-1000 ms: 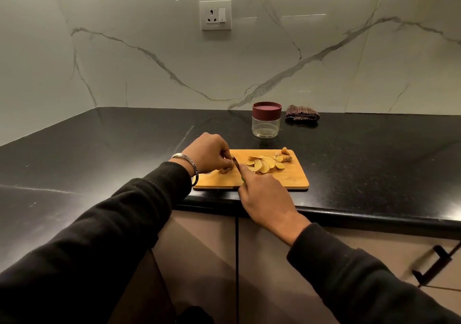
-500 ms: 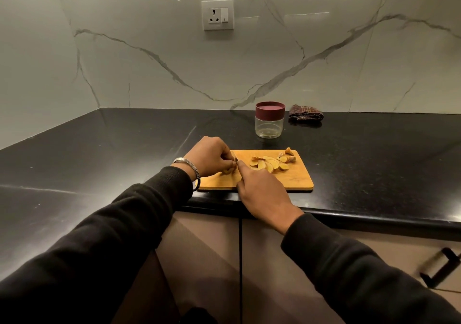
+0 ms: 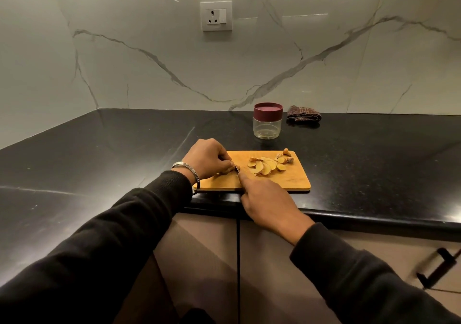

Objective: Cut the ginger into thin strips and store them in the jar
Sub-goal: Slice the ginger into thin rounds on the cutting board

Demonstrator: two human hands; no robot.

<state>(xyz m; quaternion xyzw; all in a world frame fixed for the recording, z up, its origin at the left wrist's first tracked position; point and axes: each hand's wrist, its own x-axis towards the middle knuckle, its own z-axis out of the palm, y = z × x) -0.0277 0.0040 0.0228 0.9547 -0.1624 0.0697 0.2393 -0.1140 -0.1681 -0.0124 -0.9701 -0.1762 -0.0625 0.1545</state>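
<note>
The knife [image 3: 236,168] is mostly hidden. Only a thin bit of blade shows between the two hands, and its handle is tucked under the right hand [image 3: 268,200]. That hand is closed around the handle, with one finger laid along the top of the blade. The left hand [image 3: 209,158] has its fingers curled down, pinching a small piece of ginger [image 3: 225,171] on the board. Most of that piece is covered by the fingers, so its shape is hard to make out.

More ginger slices [image 3: 264,167] lie in a loose pile in the middle of the wooden cutting board [image 3: 294,180]. They are pale yellow, flat and rounded. A few knobbly brown end bits [image 3: 287,155] sit by the far right corner.

The board rests at the front edge of a shiny black counter [image 3: 99,149]. Behind it stands a clear jar [image 3: 267,123] with a dark red lid on. A folded checked cloth [image 3: 303,115] lies just beside the jar. The wall is white marble with grey lines and holds a power socket [image 3: 216,15].
</note>
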